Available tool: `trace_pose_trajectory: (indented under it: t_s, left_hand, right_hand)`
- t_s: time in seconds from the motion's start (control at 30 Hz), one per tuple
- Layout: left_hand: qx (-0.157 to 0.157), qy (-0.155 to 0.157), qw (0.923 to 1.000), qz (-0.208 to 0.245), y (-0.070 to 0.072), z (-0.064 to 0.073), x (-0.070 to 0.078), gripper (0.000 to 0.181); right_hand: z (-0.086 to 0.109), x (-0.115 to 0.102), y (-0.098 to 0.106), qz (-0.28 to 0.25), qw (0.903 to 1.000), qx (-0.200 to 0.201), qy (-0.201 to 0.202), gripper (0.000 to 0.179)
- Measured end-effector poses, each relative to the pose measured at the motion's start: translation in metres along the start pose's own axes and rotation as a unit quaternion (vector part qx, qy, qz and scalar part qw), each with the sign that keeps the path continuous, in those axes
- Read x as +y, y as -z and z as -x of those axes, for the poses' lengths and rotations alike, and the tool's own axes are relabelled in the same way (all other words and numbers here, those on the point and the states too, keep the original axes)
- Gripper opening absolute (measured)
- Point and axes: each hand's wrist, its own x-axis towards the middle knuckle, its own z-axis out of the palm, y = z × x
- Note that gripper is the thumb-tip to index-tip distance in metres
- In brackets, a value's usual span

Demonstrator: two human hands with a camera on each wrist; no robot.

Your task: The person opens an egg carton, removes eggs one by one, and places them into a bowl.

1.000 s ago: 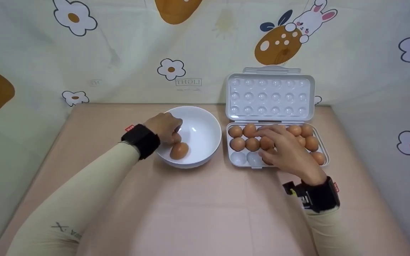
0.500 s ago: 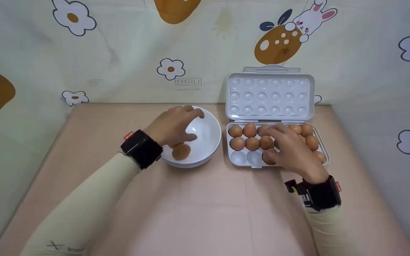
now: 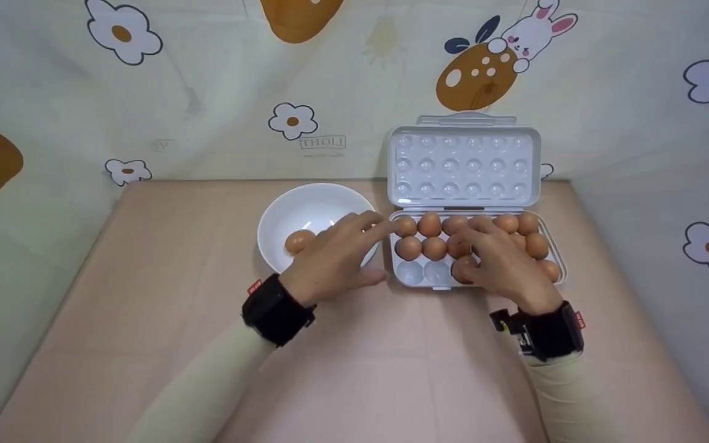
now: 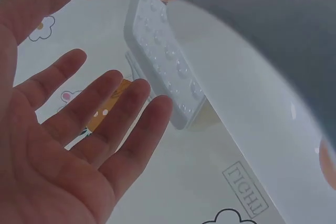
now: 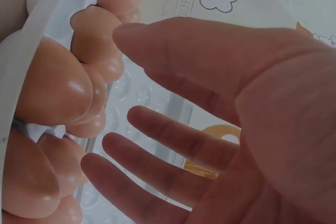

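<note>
My left hand (image 3: pixel 339 258) hangs over the right side of a white bowl (image 3: pixel 284 212), fingers spread and holding nothing, fingertips reaching the carton's left edge. One brown egg (image 3: pixel 299 242) shows inside the bowl; the hand covers part of the interior. My right hand (image 3: pixel 508 267) hovers over the white egg carton (image 3: pixel 408 274), which holds several brown eggs. Its thumb tip is right at an egg (image 5: pixel 94 38) in the right wrist view, while the other fingers extend loosely over the rows. Two front-left cups of the carton have no egg. Some eggs are hidden beneath this hand.
The carton's dimpled lid (image 3: pixel 464 166) stands upright at the back, against a printed curtain (image 3: pixel 225 92). A pinkish cloth covers the table (image 3: pixel 360 369). Bowl and carton stand close side by side. Each wrist wears a black band.
My left hand has let go of an egg in the bowl, spread its fingers and moved right toward the carton. My right hand has stayed over the carton with only slight finger movement.
</note>
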Motion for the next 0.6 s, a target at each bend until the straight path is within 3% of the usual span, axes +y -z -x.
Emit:
trace_pose_trajectory:
  t_s: [0.17,0.33,0.6]
  left_hand:
    - [0.017,-0.039,0.999,0.017,-0.019,0.003,0.011,0.066]
    - [0.013,-0.052,0.9982,0.026,-0.035,0.005,0.02,0.064]
    - [0.038,-0.08,0.9959,0.018,-0.052,0.005,0.021,0.058]
  right_hand:
    - [-0.001,0.0,-0.004,0.001,0.9999,-0.009,-0.011,0.021]
    - [-0.003,0.0,-0.008,0.004,0.9995,-0.019,-0.024,0.018]
    - [-0.011,0.003,-0.014,0.012,0.9983,-0.014,-0.055,0.021]
